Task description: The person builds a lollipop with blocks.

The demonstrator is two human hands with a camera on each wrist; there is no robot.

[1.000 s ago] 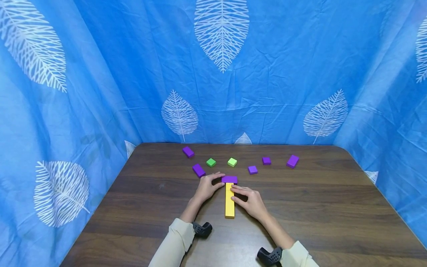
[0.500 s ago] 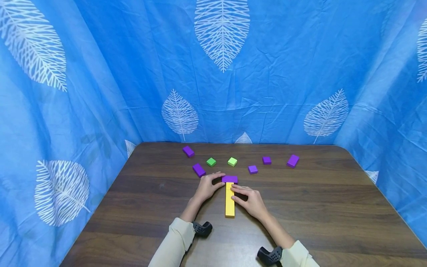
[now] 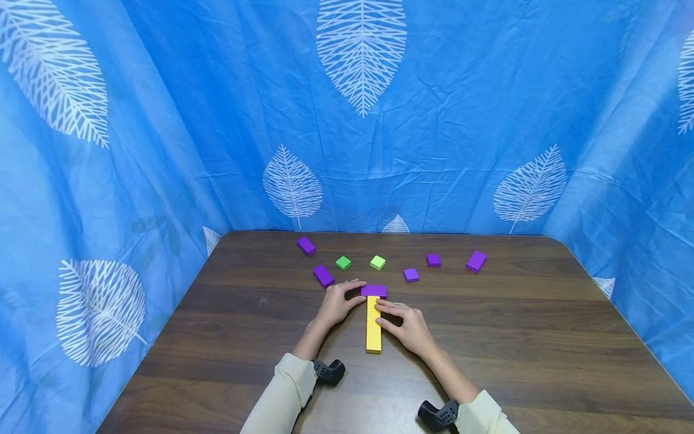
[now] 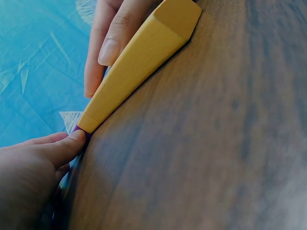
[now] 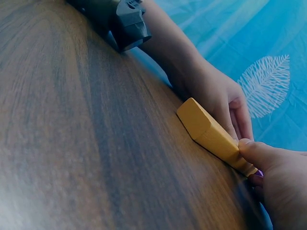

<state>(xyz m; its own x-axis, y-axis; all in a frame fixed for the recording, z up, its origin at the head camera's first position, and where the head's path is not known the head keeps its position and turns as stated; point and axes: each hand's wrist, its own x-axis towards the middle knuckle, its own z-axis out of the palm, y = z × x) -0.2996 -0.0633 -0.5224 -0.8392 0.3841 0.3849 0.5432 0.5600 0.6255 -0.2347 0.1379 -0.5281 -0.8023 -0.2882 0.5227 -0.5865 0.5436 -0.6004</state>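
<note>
A long yellow block [image 3: 373, 334] lies on the table and points away from me, its far end against a purple block [image 3: 374, 291] set crosswise like a T. A thin seam crosses the yellow near that end in the left wrist view. My left hand [image 3: 334, 304] pinches the left end of the purple block, thumb on the near side and forefinger on the far side. My right hand [image 3: 409, 328] rests its thumb and fingertips along the right side of the yellow block [image 5: 213, 136]. In the right wrist view, this hand mostly hides the purple block.
Behind the hands lie two green blocks, one dark [image 3: 343, 263] and one light [image 3: 378, 262]. Several more purple blocks are spread around them, such as one at far left [image 3: 306, 246] and one at far right [image 3: 476, 261]. A blue leaf-print curtain [image 3: 347, 150] hangs behind the table.
The seam near the yellow block's far end, plain half a second ago in the head view, is hardly visible there now. Both hands hold nearly the same positions.
</note>
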